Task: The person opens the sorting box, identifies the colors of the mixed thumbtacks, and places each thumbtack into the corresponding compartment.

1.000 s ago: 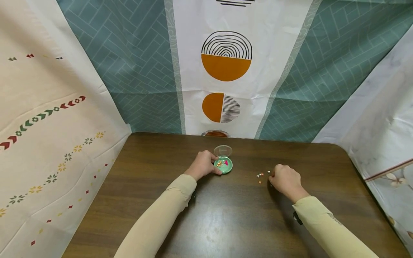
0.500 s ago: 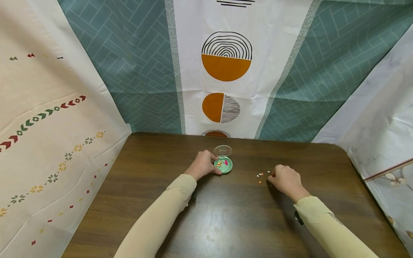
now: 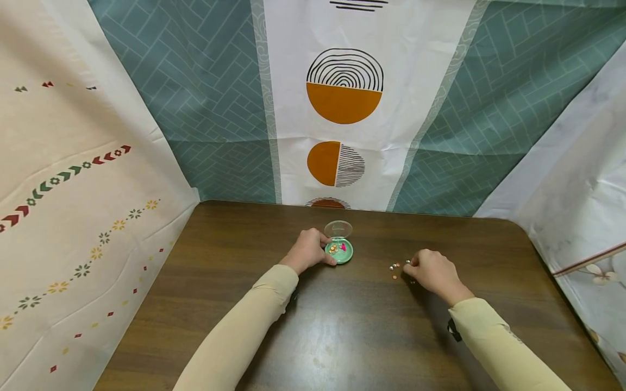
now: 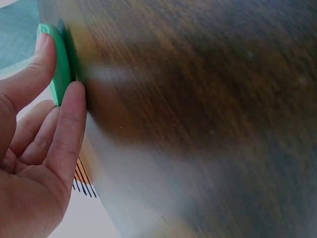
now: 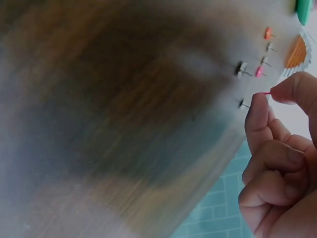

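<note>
A round green case (image 3: 349, 257) stands on the table with its clear lid (image 3: 338, 228) tipped back. Thumb and fingers of my left hand (image 3: 309, 250) grip its left side; the left wrist view shows the thumb on the green edge (image 4: 61, 72). Gold thumbtacks (image 3: 333, 248) and a bright pink piece (image 3: 343, 247) lie inside. To the right, my right hand (image 3: 432, 274) pinches a small thumbtack (image 5: 267, 92), mostly hidden, between thumb and index fingertip, its visible sliver reddish. Beside those fingertips lie loose thumbtacks, among them an orange one (image 5: 268, 33) and a pink one (image 5: 259, 71).
The brown wooden table (image 3: 313, 336) ends at a patterned cloth (image 3: 337, 163) hung behind it. More cloth hangs at the left (image 3: 73, 217) and right sides. A silver thumbtack (image 5: 241, 69) lies near the right hand.
My right hand's fingertips have drawn slightly left and up, and a loose tack near them shows differently. The left hand and the case stay in place.
</note>
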`<move>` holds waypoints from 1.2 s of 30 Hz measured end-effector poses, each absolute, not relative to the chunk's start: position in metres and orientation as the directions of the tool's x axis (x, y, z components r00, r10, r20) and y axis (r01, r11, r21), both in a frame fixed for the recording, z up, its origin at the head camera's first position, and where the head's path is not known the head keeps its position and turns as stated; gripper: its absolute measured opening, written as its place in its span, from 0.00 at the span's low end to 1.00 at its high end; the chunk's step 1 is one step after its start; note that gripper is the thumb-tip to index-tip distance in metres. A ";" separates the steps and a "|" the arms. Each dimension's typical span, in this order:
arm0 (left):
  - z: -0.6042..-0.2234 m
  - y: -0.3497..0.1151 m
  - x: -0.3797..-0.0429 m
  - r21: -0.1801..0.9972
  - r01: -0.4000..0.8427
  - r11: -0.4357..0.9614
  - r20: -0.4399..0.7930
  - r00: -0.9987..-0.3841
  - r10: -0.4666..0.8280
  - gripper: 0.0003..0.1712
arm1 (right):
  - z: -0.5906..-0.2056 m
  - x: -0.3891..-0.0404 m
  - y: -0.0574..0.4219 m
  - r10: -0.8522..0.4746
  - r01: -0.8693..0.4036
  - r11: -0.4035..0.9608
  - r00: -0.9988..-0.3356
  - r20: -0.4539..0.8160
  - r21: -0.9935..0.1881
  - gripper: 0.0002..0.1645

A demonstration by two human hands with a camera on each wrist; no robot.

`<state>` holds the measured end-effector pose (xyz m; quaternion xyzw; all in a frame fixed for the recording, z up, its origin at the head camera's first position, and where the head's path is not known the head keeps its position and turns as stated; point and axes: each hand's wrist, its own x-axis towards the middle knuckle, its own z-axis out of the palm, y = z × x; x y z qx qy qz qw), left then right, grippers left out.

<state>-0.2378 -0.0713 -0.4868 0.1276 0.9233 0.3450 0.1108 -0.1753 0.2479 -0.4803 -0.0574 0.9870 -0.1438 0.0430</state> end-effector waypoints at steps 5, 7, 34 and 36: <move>-0.486 -0.074 -0.237 0.657 0.160 0.737 -0.118 -0.944 0.310 0.38 | -0.474 -0.182 0.244 -0.172 -0.106 0.872 -0.980 -0.097 -0.478 0.18; -0.486 -0.075 -0.237 0.655 0.158 0.739 -0.117 -0.945 0.306 0.37 | -0.470 -0.187 0.240 -0.206 -0.093 0.798 -0.971 -0.125 -0.595 0.16; -0.486 -0.072 -0.238 0.653 0.177 0.736 -0.105 -0.942 0.319 0.38 | -0.457 -0.236 0.157 -0.279 0.088 0.461 -0.930 -0.239 -0.883 0.19; -0.486 -0.073 -0.239 0.649 0.190 0.736 -0.095 -0.940 0.326 0.38 | -0.460 -0.237 0.153 -0.285 0.078 0.468 -0.929 -0.234 -0.880 0.19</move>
